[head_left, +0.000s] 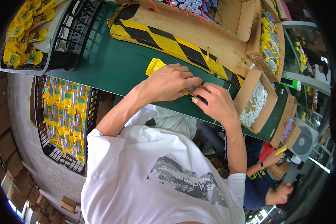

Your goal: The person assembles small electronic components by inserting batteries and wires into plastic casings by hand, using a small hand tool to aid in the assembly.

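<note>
My left hand (172, 83) is closed around a blue battery cell (191, 88) just above the near edge of the green table. Yellow film (154, 67) sticks out beyond the back of that hand, with a thin dark wire trailing from it to the left. Close on the other side, my right hand (214, 101) pinches the cell's right end along with a bit of yellow. Something pale covers one of its fingertips. My fingers hide most of the cell.
A wooden board edged with yellow-black tape (164, 39) lies ahead. Cardboard boxes hold blue cells (188, 6), yellow-wrapped cells (269, 41) and small white pieces (254, 104). Black crates of yellow-wrapped parts stand at left (65, 33) and lower left (86, 149). A co-worker (259, 186) sits at right.
</note>
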`<action>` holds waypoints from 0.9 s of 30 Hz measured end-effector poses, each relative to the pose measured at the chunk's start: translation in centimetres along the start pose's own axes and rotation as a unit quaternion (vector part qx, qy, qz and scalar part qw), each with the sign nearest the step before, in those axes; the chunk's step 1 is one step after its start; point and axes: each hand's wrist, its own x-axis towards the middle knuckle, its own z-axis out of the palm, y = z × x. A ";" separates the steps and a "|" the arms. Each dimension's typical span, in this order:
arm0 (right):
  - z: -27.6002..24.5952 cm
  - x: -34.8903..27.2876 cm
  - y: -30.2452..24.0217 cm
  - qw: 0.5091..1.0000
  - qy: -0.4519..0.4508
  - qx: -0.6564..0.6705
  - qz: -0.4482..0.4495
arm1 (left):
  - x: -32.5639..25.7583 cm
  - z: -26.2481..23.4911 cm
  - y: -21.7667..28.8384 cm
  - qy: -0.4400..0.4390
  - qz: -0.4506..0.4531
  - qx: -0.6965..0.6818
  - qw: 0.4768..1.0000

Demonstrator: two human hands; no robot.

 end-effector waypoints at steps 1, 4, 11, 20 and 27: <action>-0.1 0.2 0.1 0.999 -0.015 0.000 -0.037 | -0.1 0.0 -0.2 -0.013 0.018 -0.001 1.000; -0.1 0.8 0.6 0.994 -0.030 -0.018 -0.106 | -0.2 -0.6 -0.6 -0.029 0.034 -0.001 0.999; 0.5 0.9 2.8 0.984 0.024 -0.009 -0.177 | -0.3 -0.5 -1.0 -0.041 0.033 0.018 0.998; 1.9 1.3 2.7 0.982 0.028 0.081 -0.166 | -0.6 -0.6 -1.4 -0.044 0.068 0.015 0.997; 3.1 -0.6 2.1 0.988 0.003 0.152 -0.018 | -0.5 -0.4 -1.3 -0.039 0.073 0.006 0.997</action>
